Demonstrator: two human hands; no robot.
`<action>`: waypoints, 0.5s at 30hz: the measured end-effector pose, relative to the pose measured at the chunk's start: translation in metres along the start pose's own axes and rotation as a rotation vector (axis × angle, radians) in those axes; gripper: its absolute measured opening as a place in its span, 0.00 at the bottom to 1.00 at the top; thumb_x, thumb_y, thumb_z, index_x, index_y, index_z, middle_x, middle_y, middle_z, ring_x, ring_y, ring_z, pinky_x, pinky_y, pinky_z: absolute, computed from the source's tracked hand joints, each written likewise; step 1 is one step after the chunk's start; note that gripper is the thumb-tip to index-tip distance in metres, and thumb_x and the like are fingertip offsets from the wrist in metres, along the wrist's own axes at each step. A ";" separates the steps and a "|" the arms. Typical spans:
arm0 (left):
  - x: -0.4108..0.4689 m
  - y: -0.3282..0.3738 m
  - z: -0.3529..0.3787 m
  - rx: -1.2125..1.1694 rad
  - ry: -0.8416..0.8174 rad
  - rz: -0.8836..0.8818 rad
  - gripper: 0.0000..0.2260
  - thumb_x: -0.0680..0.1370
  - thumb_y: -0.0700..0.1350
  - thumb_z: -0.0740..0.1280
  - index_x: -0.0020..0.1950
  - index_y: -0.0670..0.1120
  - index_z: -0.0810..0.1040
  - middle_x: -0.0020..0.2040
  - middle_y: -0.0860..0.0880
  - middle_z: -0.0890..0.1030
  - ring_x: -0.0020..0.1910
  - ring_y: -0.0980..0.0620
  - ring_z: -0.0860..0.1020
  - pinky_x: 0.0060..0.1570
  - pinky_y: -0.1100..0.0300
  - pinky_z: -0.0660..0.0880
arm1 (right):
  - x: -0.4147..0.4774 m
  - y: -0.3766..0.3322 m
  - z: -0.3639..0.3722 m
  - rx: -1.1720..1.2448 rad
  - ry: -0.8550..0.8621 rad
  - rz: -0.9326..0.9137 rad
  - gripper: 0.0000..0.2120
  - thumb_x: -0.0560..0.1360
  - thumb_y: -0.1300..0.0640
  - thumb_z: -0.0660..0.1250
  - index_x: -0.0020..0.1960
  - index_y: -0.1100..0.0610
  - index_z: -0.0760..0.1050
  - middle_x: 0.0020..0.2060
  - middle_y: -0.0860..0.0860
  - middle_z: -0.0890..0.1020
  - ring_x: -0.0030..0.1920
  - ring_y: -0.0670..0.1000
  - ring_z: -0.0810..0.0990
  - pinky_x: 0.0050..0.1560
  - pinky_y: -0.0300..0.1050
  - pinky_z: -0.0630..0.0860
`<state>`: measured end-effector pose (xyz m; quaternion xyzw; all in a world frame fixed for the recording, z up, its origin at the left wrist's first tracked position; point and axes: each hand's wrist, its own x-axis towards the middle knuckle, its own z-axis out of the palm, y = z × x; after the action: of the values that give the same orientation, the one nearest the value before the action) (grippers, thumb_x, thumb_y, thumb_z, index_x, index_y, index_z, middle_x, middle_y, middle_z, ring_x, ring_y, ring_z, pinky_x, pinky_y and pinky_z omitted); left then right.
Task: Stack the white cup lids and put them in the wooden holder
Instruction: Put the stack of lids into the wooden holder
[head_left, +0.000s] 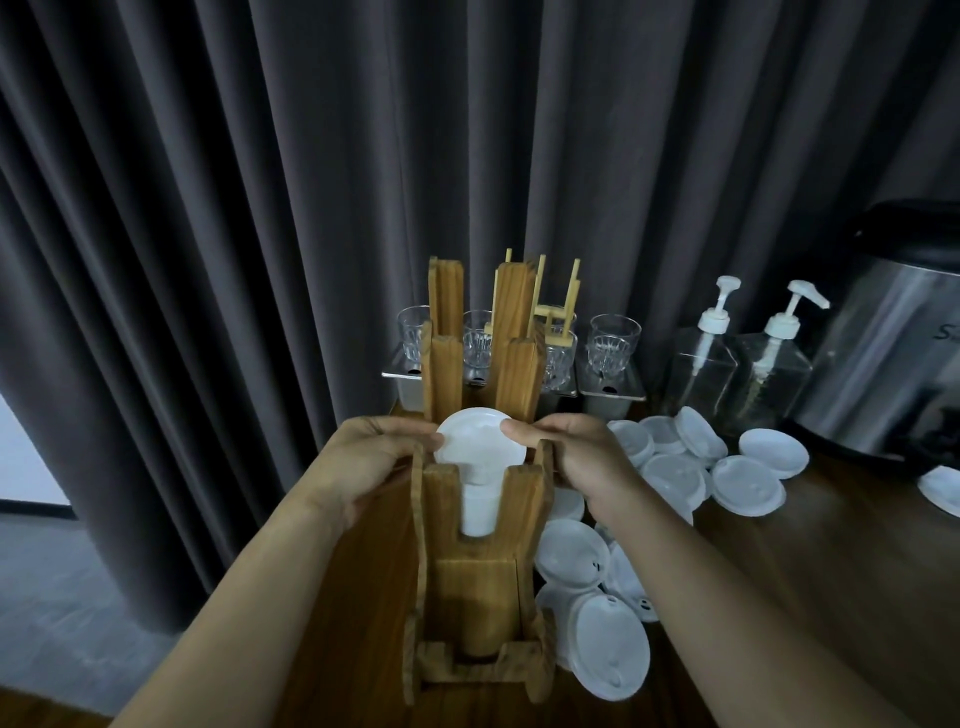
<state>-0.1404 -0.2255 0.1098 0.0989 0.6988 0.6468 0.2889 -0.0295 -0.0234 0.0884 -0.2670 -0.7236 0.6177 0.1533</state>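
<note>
A tall wooden holder stands on the dark wooden table in front of me. A stack of white cup lids sits in its middle compartment, the top lid showing above the front wall and lower lids visible through the slot. My left hand grips the stack's left edge and my right hand grips its right edge. Several loose white lids lie scattered on the table to the right of the holder, with more loose lids farther back.
Behind the holder stand clear glasses on metal trays. Two clear pump bottles and a steel urn stand at the back right. A dark curtain hangs behind; the table's left edge drops to grey floor.
</note>
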 end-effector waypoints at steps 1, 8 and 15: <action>-0.001 0.002 0.000 0.017 0.003 0.010 0.04 0.76 0.36 0.75 0.48 0.41 0.89 0.47 0.40 0.89 0.41 0.46 0.87 0.53 0.49 0.83 | -0.001 -0.001 0.001 0.005 0.013 -0.013 0.24 0.71 0.44 0.79 0.45 0.67 0.82 0.32 0.54 0.84 0.34 0.52 0.83 0.39 0.40 0.79; -0.015 0.021 0.004 0.073 0.101 0.187 0.06 0.81 0.42 0.72 0.50 0.42 0.88 0.47 0.39 0.88 0.42 0.46 0.86 0.36 0.62 0.82 | -0.009 -0.024 -0.013 -0.061 0.081 -0.143 0.16 0.79 0.44 0.72 0.46 0.57 0.85 0.39 0.51 0.87 0.37 0.46 0.83 0.39 0.38 0.80; -0.031 0.045 0.030 0.223 0.125 0.428 0.08 0.82 0.46 0.70 0.49 0.47 0.88 0.46 0.46 0.88 0.51 0.44 0.86 0.55 0.53 0.83 | -0.023 -0.049 -0.024 -0.084 0.061 -0.342 0.07 0.81 0.50 0.71 0.49 0.52 0.84 0.38 0.49 0.86 0.35 0.44 0.83 0.41 0.38 0.81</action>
<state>-0.1097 -0.2091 0.1616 0.2359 0.7453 0.6172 0.0888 -0.0074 -0.0222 0.1432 -0.1650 -0.7787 0.5434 0.2668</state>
